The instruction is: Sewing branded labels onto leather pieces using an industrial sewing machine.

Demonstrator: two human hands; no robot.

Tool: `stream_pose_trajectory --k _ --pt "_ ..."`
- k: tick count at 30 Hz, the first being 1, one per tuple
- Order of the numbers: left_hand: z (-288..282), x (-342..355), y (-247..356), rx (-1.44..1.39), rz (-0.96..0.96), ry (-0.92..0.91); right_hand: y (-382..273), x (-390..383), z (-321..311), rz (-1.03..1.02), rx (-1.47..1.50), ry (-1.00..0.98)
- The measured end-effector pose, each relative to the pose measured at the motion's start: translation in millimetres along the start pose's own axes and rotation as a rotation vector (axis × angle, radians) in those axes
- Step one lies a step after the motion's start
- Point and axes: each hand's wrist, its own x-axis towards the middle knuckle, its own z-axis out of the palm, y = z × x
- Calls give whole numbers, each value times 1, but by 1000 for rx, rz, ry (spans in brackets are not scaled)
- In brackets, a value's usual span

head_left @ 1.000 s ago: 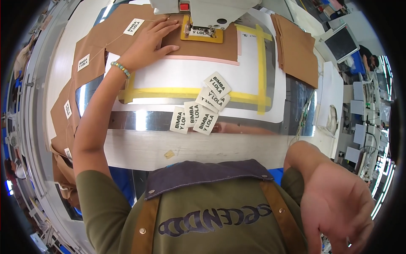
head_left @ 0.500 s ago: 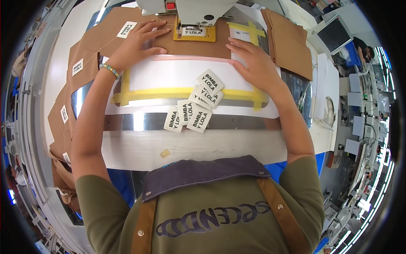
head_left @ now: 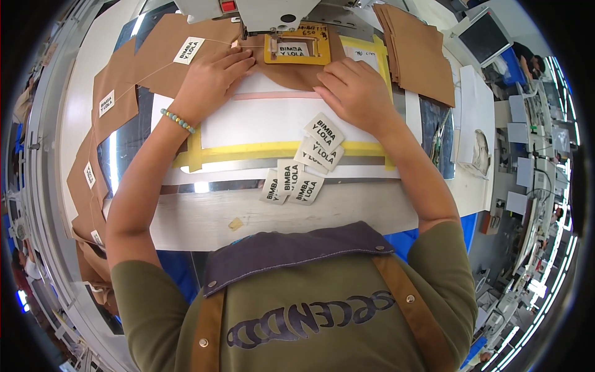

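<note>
A brown panel (head_left: 291, 75) lies beneath the sewing machine head (head_left: 251, 13), its near edge bowed into a curve. Over it sits a yellow frame (head_left: 324, 56), with a white label (head_left: 292, 49) showing in its window. My left hand (head_left: 214, 84) is closed at the panel's left edge, its fingers curled and their tips partly hidden. At the right edge, my right hand (head_left: 358, 93) pinches the panel between thumb and bent fingers. A thread runs past my left fingers to a brown labelled piece (head_left: 162, 46) on the left.
Several loose white labels (head_left: 324, 129) overlap on the white sheet, bordered with yellow tape (head_left: 248, 149), and spill over its near edge. Brown panels (head_left: 418, 59) are stacked at the right. A chain of labelled brown pieces (head_left: 80, 167) hangs down the left side. A monitor (head_left: 486, 49) stands far right.
The sheet and loose labels have shifted right and slightly nearer, and the yellow frame has moved right of the machine head. Both hands have gone from flat to curled; the panel's near edge now bows.
</note>
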Motion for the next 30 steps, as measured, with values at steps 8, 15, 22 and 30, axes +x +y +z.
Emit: stream_pose_trajectory --k 8,15,22,30 --pt "-29 -38 -4 -51 25 37 -13 11 -9 -33 75 4" --pt "-40 -50 -13 102 100 12 -14 17 3 -162 4 -2" --pt "-58 -118 -82 279 -210 -36 -1 -8 -35 40 21 -67" --pt "-73 -118 -115 425 -525 -151 63 -66 -89 515 -186 -177"
